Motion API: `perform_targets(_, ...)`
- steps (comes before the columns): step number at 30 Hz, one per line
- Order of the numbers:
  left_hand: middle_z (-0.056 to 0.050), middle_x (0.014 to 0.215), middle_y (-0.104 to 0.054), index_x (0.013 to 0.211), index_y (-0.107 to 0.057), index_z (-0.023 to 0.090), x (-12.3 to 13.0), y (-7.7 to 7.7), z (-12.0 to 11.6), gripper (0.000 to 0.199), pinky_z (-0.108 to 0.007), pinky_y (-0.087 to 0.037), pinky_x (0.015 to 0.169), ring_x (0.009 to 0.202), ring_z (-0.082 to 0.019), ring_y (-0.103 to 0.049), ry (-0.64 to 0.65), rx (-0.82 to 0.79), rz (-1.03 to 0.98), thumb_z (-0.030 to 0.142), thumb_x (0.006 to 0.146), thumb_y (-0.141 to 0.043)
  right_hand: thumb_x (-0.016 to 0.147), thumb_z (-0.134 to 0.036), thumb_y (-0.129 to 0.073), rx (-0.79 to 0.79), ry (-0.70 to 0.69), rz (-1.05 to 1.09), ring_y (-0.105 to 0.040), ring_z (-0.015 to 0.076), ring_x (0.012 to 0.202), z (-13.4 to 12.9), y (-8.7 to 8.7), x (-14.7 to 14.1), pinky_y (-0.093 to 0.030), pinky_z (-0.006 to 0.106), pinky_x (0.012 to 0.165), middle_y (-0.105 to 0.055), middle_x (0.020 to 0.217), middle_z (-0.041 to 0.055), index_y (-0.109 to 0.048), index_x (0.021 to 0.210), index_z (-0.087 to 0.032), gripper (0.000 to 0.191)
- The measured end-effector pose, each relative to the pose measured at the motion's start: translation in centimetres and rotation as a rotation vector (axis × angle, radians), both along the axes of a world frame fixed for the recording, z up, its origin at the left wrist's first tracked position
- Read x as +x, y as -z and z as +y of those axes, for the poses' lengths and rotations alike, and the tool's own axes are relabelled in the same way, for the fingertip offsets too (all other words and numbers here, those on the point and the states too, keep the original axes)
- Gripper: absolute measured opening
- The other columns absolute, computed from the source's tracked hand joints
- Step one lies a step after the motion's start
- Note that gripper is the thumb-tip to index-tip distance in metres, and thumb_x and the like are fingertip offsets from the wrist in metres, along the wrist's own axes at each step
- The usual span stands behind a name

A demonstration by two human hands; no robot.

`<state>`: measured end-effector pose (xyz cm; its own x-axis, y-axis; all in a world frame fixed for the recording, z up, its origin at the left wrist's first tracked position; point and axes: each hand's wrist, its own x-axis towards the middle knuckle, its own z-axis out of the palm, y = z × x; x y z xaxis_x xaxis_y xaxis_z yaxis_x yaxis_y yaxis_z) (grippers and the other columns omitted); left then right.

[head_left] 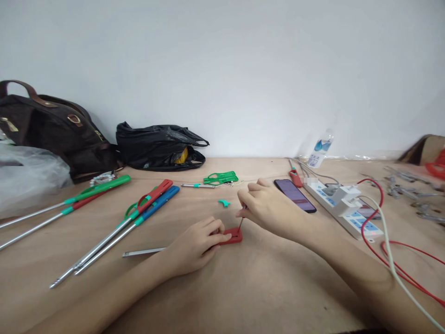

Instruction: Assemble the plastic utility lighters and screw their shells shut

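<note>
My left hand presses a red lighter handle flat on the table, covering most of it. The lighter's metal tube sticks out to the left from under my wrist. In my right hand is a thin screwdriver, held upright and slightly tilted, its tip at the right part of the red handle. A small turquoise trigger piece lies just beyond my hands. Behind it are an opened green handle shell and a metal tube with wires.
Long lighters in red, blue and green lie at left. A black plastic bag and dark handbag stand behind. At right are a phone, power strip, red cable, bottle and metal parts.
</note>
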<state>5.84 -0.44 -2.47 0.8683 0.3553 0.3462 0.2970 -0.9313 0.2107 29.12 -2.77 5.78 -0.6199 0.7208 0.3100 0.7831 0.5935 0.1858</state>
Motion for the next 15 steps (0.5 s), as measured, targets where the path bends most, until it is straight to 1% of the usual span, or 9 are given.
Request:
perform_targets(1,-0.005,0.1,-0.057,0.116,-0.061,0.023,0.0,0.0,0.0,0.037,-0.029,-0.043,0.071,0.087,-0.018,-0.051,-0.002,0.004,-0.001,0.006,0.088,-0.044,0.095,-0.035,-0.054,0.038,0.019,-0.025,-0.052,0.0204,0.069,0.1,0.0,-0.1,-0.035,0.034,0.075,-0.061,0.07,0.007,-0.057,0.082,-0.014,0.025)
perform_targets(3,-0.005,0.099,-0.057,0.115,-0.061,0.023,0.0,0.0,0.0,0.037,-0.028,-0.043,0.069,0.086,-0.018,-0.051,-0.003,0.009,-0.005,0.006,0.088,-0.044,0.098,-0.037,-0.049,0.07,0.029,-0.05,-0.053,0.0225,0.072,-0.1,-0.1,-0.1,-0.035,0.036,0.076,-0.061,0.07,0.0081,-0.058,0.08,-0.014,0.03)
perform_targets(4,-0.005,0.099,-0.057,0.115,-0.061,0.022,0.0,0.0,0.1,0.037,-0.028,-0.043,0.069,0.086,-0.018,-0.051,-0.002,0.008,-0.006,0.006,0.088,-0.043,0.099,-0.034,-0.047,0.056,0.018,-0.043,-0.054,0.0232,0.076,-0.2,-0.3,0.0,-0.035,0.036,0.077,-0.063,0.075,0.0093,-0.059,0.081,-0.014,0.029)
perform_targets(7,-0.006,0.099,-0.057,0.114,-0.061,0.021,0.1,0.0,0.1,0.036,-0.028,-0.044,0.072,0.088,-0.018,-0.052,0.008,0.0,-0.013,0.005,0.088,-0.043,0.096,-0.016,-0.045,-0.053,-0.075,0.025,-0.053,0.0219,0.086,-0.8,-0.7,0.3,-0.036,0.033,0.078,-0.063,0.093,0.0101,-0.058,0.092,-0.013,0.014)
perform_targets(9,-0.006,0.1,-0.057,0.114,-0.061,0.021,0.1,0.0,0.1,0.036,-0.028,-0.044,0.073,0.088,-0.018,-0.053,0.008,0.002,-0.013,0.005,0.088,-0.044,0.093,-0.009,-0.046,-0.105,-0.131,0.06,-0.053,0.0194,0.084,-0.7,-0.6,0.3,-0.037,0.03,0.076,-0.062,0.093,0.0084,-0.057,0.092,-0.013,0.012)
perform_targets(11,-0.006,0.1,-0.057,0.115,-0.061,0.022,0.1,0.0,0.0,0.036,-0.028,-0.044,0.072,0.088,-0.018,-0.052,0.002,0.006,-0.006,0.006,0.088,-0.044,0.094,-0.012,-0.047,-0.059,-0.108,0.062,-0.053,0.0192,0.079,-0.4,-0.2,-0.1,-0.037,0.03,0.073,-0.062,0.084,0.0073,-0.057,0.085,-0.014,0.013)
perform_targets(13,-0.005,0.1,-0.057,0.115,-0.061,0.022,0.0,0.0,0.0,0.036,-0.028,-0.044,0.071,0.086,-0.018,-0.052,-0.004,0.007,0.0,0.006,0.088,-0.044,0.096,-0.022,-0.05,0.034,-0.024,0.038,-0.054,0.0212,0.074,0.1,0.2,-0.6,-0.037,0.032,0.072,-0.061,0.074,0.0075,-0.057,0.079,-0.015,0.019)
perform_targets(14,-0.005,0.1,-0.057,0.115,-0.061,0.022,0.0,0.0,0.0,0.036,-0.028,-0.044,0.07,0.086,-0.018,-0.052,-0.005,0.008,-0.001,0.006,0.088,-0.044,0.096,-0.025,-0.05,0.066,0.004,0.026,-0.054,0.0221,0.074,0.2,0.3,-0.7,-0.037,0.033,0.071,-0.061,0.072,0.0079,-0.057,0.079,-0.015,0.022)
perform_targets(15,-0.005,0.099,-0.057,0.115,-0.061,0.023,0.1,0.0,0.0,0.036,-0.028,-0.044,0.07,0.086,-0.018,-0.052,-0.004,0.008,-0.001,0.006,0.088,-0.044,0.097,-0.027,-0.05,0.075,0.01,0.017,-0.055,0.0229,0.075,0.2,0.4,-0.8,-0.037,0.033,0.071,-0.062,0.074,0.0086,-0.058,0.081,-0.014,0.022)
